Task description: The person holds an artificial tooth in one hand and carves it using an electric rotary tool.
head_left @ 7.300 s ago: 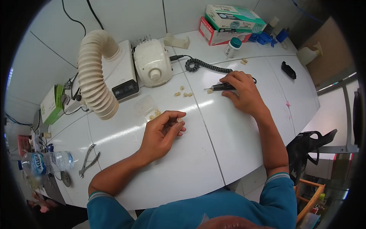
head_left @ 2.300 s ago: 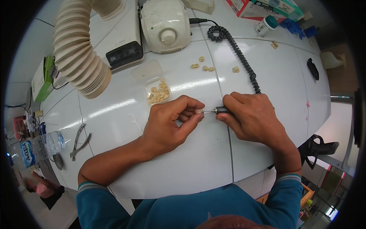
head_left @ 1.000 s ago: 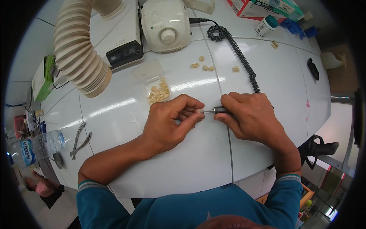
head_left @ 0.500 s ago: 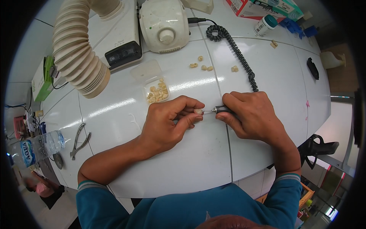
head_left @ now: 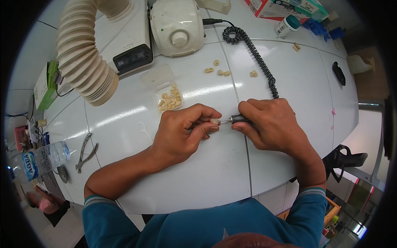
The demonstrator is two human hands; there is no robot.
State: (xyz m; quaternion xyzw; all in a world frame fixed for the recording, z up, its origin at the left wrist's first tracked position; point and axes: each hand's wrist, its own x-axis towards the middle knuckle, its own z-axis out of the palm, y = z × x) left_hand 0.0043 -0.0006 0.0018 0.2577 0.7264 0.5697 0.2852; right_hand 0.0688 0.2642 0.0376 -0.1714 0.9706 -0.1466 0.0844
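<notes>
left hand (head_left: 175, 132) pinches a small tooth-like crown (head_left: 214, 121) between thumb and fingertips, leaving one side exposed to the bit; right hand (head_left: 271, 124) closes around the rotary handpiece (head_left: 239, 118), aiming it sideways above the tabletop (head_left: 198, 177), seemingly for fine control

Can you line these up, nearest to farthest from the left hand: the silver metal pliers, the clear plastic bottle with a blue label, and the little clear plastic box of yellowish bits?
1. Box: just beyond the left hand.
2. Pliers: well off to the left.
3. Bottle: farther left, past the pliers.
</notes>
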